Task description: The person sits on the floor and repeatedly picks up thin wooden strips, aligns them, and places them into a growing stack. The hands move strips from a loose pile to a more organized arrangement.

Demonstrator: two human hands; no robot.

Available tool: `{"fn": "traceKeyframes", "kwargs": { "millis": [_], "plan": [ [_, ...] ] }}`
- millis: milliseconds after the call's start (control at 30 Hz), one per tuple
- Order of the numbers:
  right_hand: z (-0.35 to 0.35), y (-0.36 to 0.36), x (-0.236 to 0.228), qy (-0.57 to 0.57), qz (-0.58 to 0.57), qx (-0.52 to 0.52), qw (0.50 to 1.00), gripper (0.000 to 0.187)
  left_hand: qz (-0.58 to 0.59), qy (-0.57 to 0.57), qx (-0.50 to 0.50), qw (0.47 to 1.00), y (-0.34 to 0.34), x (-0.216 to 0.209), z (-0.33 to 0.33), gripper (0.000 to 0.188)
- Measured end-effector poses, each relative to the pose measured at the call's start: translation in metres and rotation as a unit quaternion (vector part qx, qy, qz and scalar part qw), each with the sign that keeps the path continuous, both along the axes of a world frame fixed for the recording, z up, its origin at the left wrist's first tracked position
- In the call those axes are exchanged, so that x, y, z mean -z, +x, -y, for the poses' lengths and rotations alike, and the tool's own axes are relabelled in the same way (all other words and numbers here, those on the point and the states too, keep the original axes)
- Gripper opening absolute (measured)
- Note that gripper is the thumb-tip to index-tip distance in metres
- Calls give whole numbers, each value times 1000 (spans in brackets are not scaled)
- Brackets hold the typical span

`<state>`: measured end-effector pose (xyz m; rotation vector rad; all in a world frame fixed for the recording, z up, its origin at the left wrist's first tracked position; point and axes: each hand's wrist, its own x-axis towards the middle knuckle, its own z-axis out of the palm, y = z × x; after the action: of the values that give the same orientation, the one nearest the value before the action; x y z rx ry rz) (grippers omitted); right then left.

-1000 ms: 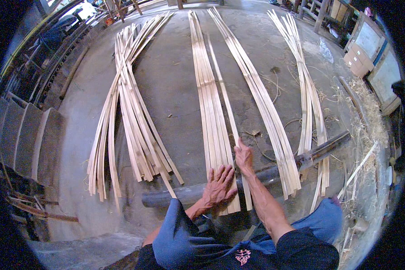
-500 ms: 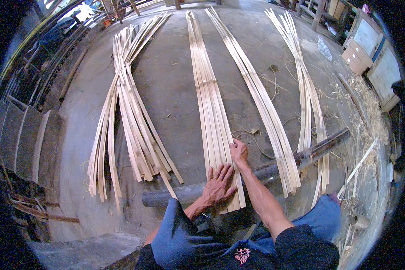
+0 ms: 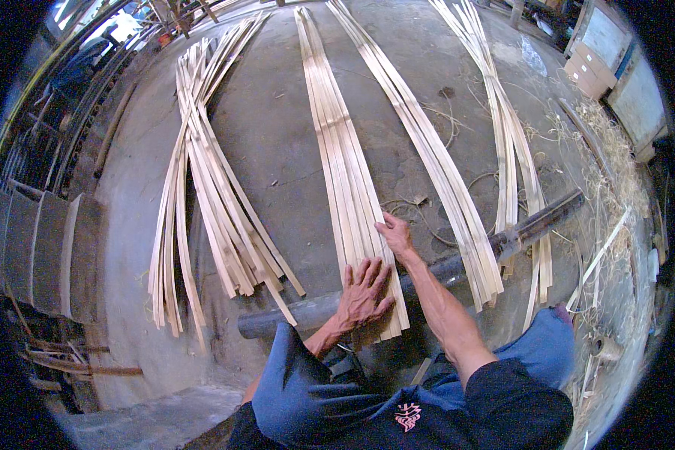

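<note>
A flat row of long, pale bamboo strips [image 3: 345, 157] runs away from me down the middle. Its near end rests across a dark pipe [image 3: 300, 313]. My left hand [image 3: 364, 296] lies flat on top of the strips near that end, fingers spread. At the row's right edge, slightly farther off, my right hand [image 3: 395, 234] is closed with its fingertips on the outermost strip. How far its fingers reach under the edge is hidden.
A crossed bundle of strips [image 3: 202, 142] lies to the left. Right of the row are a narrower group [image 3: 427, 142] and another crossed bundle [image 3: 506, 142]. Shavings [image 3: 615, 157] litter the right side, near a cardboard box [image 3: 590, 69]. Grey steps [image 3: 52, 251] stand at left.
The view has shifted slightly, so the floor and strips sit a little higher in the picture. Both hands stay on the middle row; the right hand's fingers look slightly more extended along the edge.
</note>
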<state>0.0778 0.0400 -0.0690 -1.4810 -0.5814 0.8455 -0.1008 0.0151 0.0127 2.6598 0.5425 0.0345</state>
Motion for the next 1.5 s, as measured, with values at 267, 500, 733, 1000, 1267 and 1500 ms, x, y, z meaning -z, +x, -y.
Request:
{"fn": "traceKeyframes", "kwargs": {
  "millis": [267,500,733,1000,1267,1500],
  "plan": [
    [0,0,-10,-1,64,-11,998,44,12,-30,2,999,0,3,-4,69],
    [8,16,-22,-102,280,143,944,42,23,43,9,999,1,3,-3,71],
    [55,70,-50,-304,576,187,735,36,31,6,15,999,3,6,1,72],
    [49,80,-31,-234,618,161,733,41,38,-14,14,999,4,8,3,74],
    [30,29,-6,-170,270,11,948,45,44,-31,14,998,6,10,5,76],
    [10,15,9,-15,391,64,918,44,54,-49,32,997,7,15,6,77]
  ]
}}
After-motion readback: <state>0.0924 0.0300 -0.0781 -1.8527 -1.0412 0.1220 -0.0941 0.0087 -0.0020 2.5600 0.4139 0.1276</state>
